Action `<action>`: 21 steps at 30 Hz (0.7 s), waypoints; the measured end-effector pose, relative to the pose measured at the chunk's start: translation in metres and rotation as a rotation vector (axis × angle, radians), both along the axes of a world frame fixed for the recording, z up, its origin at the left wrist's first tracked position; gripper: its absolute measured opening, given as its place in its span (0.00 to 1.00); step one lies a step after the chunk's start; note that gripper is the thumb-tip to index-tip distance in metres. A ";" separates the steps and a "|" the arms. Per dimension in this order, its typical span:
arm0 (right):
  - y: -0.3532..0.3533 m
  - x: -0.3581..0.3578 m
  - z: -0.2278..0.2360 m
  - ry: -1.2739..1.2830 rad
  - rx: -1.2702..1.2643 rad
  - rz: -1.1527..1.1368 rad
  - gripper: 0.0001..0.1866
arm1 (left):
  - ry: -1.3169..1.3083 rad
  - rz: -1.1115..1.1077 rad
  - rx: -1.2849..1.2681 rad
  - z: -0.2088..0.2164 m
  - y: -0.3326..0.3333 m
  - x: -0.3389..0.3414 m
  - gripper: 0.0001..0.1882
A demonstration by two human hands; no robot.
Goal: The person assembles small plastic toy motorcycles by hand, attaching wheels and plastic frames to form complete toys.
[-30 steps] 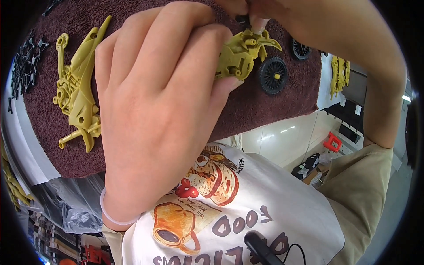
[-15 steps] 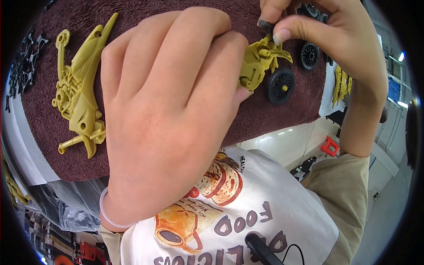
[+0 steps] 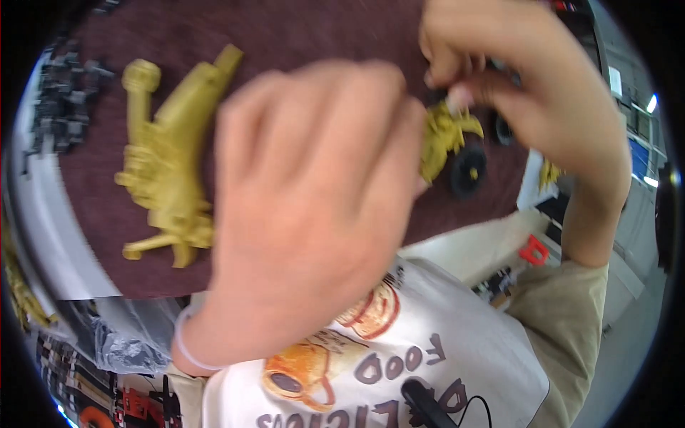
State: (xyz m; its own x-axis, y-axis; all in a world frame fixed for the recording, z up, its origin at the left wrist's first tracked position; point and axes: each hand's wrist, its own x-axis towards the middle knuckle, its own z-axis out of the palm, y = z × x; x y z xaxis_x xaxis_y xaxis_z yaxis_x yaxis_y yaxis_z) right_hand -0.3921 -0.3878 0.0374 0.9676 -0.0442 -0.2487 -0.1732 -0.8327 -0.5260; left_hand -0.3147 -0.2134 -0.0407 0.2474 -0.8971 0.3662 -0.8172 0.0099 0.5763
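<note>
My left hand fills the middle of the view and grips a small yellow plastic toy part at its fingertips. My right hand comes in from the upper right and pinches the top of the same yellow part. A black wheel sits just below the part on the dark maroon mat. A larger yellow plastic assembly lies on the mat to the left of my left hand. The picture is motion-blurred.
Several small black parts lie at the mat's left edge. Another black wheel and a yellow piece lie to the right. A red object shows on the floor below. My white printed shirt fills the lower part.
The view has shifted so both hands and the yellow part sit lower in the picture. My right hand has come further into view over the part.
</note>
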 end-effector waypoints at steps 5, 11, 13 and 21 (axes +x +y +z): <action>-0.017 0.001 0.031 -0.027 -0.204 0.095 0.15 | 0.134 -0.032 0.032 0.024 0.015 0.017 0.26; 0.006 0.103 0.029 -0.273 -0.091 0.214 0.07 | 0.064 0.256 -0.035 0.031 0.053 0.061 0.13; 0.017 0.138 0.019 -0.137 0.038 0.125 0.07 | 0.126 0.295 -0.011 0.028 0.057 0.058 0.11; 0.018 0.156 0.017 -0.058 -0.305 0.242 0.10 | 0.216 0.125 -0.074 0.027 0.061 0.046 0.14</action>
